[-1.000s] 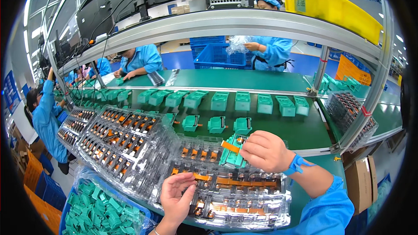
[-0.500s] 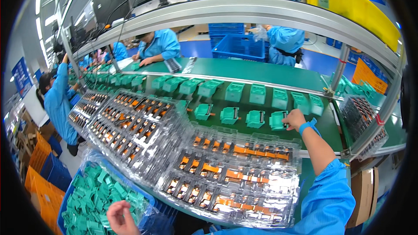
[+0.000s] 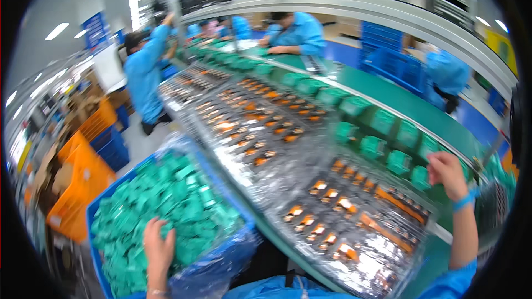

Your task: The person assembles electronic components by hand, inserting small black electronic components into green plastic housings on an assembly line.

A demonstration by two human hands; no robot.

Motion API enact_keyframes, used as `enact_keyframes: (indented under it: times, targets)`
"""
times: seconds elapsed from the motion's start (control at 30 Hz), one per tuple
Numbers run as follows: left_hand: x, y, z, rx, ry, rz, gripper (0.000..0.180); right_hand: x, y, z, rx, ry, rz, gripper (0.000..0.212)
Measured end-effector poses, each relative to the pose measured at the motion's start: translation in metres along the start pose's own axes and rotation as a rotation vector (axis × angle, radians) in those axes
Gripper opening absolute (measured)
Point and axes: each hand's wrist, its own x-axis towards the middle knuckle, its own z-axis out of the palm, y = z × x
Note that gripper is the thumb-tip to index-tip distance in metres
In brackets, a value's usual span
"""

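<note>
Okay, your left hand (image 3: 159, 246) is over the green parts (image 3: 194, 185) heaped in a blue bin (image 3: 93, 232), thumb and fingers parted, nothing seen in them; contact with the heap, can't tell. Your right hand (image 3: 448, 174), blue band (image 3: 466, 199) at its wrist, is out at the far right by the nearest green housing (image 3: 420, 178), fingers loosely bent; too blurred to tell how far they part or whether they have hold of anything. Housings run in two rows beyond the clear trays, which carry parts with orange strips (image 3: 394, 204). Clear film (image 3: 221, 266) drapes over your bin's near side; orange crate (image 3: 83, 188) stands left of it
</note>
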Motion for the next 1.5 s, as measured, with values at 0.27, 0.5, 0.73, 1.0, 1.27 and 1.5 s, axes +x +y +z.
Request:
enact_keyframes:
  times: [0.27,0.5,0.73,1.0,1.27,1.5]
  targets:
    - [0.011,-0.028,-0.020,-0.092,0.083,-0.124,0.022,-0.059,-0.061,0.164,-0.310,-0.695,-0.032,0.038]
    - [0.047,-0.054,-0.055,-0.099,-0.027,0.058,0.027,-0.042,-0.039,0.201,-0.564,-0.598,-0.076,0.023]
    - [0.112,-0.049,0.037,0.322,-0.479,0.342,0.080,-0.037,-0.033,0.195,-0.378,-0.611,-0.076,0.015]
    - [0.136,-0.050,0.082,0.544,-0.648,0.329,0.041,-0.067,-0.060,0.171,0.141,-0.506,0.123,0.018]
    - [0.109,-0.059,0.008,-0.290,-0.082,-0.288,0.039,-0.060,-0.033,0.160,0.394,-0.446,0.059,0.009]
    - [0.076,0.033,-0.051,-1.855,-0.287,-0.621,0.071,-0.073,-0.054,0.157,0.461,-0.509,0.118,0.015]
